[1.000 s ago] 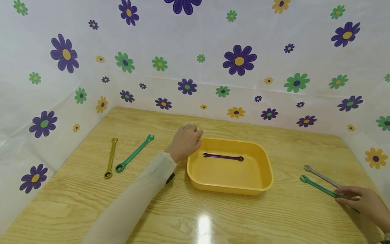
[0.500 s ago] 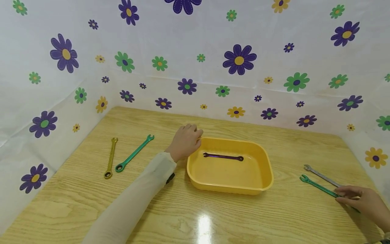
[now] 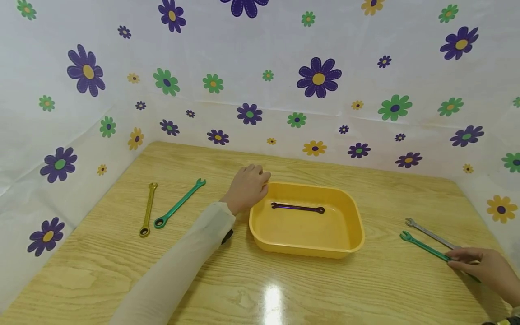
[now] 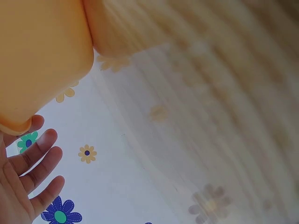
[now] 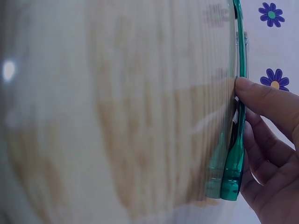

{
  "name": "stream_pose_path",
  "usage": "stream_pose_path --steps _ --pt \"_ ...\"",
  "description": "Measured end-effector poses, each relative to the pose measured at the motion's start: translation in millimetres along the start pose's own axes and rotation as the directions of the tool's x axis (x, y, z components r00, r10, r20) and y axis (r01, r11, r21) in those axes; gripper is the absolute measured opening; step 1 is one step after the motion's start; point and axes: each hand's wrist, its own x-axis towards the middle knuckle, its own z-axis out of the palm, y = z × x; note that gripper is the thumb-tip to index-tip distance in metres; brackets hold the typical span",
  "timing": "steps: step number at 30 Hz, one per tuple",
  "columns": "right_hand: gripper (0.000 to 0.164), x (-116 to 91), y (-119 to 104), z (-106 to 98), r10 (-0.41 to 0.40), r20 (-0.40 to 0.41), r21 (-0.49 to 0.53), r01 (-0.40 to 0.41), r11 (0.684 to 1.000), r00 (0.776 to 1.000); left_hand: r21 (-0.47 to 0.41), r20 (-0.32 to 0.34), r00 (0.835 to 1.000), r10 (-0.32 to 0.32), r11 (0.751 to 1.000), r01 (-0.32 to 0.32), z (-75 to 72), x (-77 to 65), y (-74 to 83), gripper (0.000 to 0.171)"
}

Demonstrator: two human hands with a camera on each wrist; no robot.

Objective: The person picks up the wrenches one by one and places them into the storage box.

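Observation:
At the left end of a yellow plastic bin [image 3: 300,234], my left hand [image 3: 245,189] grips the rim between thumb and index finger. In the left wrist view the other fingers [image 4: 44,163] stand away from the bin's wall. Inside the bin lies a purple combination wrench [image 3: 298,208]. Far to the right, my right hand [image 3: 483,268] pinches a green combination wrench [image 3: 425,247] by thumb and fingertips near its ring end, low over the table. Just behind that wrench lies a silver wrench [image 3: 432,234], its near end hidden by my fingers.
On the left of the wooden table [image 3: 227,289] lie a gold wrench [image 3: 148,210] and a second green wrench [image 3: 179,204]. White sheeting [image 3: 284,97] printed with flowers stands behind the table and at both sides.

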Motion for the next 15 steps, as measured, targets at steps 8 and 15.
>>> stream_pose_path --steps 8,15 --pt "0.035 1.1 2.6 0.7 -0.006 0.023 0.002 0.006 1.0 1.0 0.009 0.005 1.0 -0.005 1.0 0.005 1.4 0.7 0.4 0.016" --pt "0.027 1.0 -2.5 -0.8 -0.039 0.014 -0.03 0.04 0.999 0.999 0.015 -0.001 1.0 -0.001 1.0 0.001 3.9 0.8 -1.4 0.016"
